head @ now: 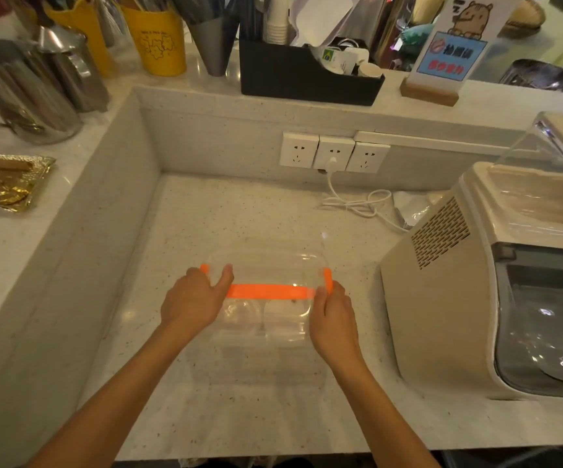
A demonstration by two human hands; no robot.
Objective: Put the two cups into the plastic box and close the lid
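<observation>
A clear plastic box point(266, 336) sits on the speckled counter in front of me. Two clear cups lie side by side inside it, the left cup point(239, 315) and the right cup point(286, 315). The transparent lid point(270, 268) with orange clips point(268, 292) rests over the box, tilted, with its near orange edge across the middle. My left hand point(193, 300) grips the lid's left end, thumb on top. My right hand point(334, 315) grips the lid's right end by an orange clip.
A beige machine point(459, 298) stands close on the right. A white cable point(357, 204) runs from wall sockets point(334, 153) behind the box. The raised ledge holds steel jugs point(26, 92), yellow cups point(158, 38), a black organiser point(307, 79) and a sign point(449, 52).
</observation>
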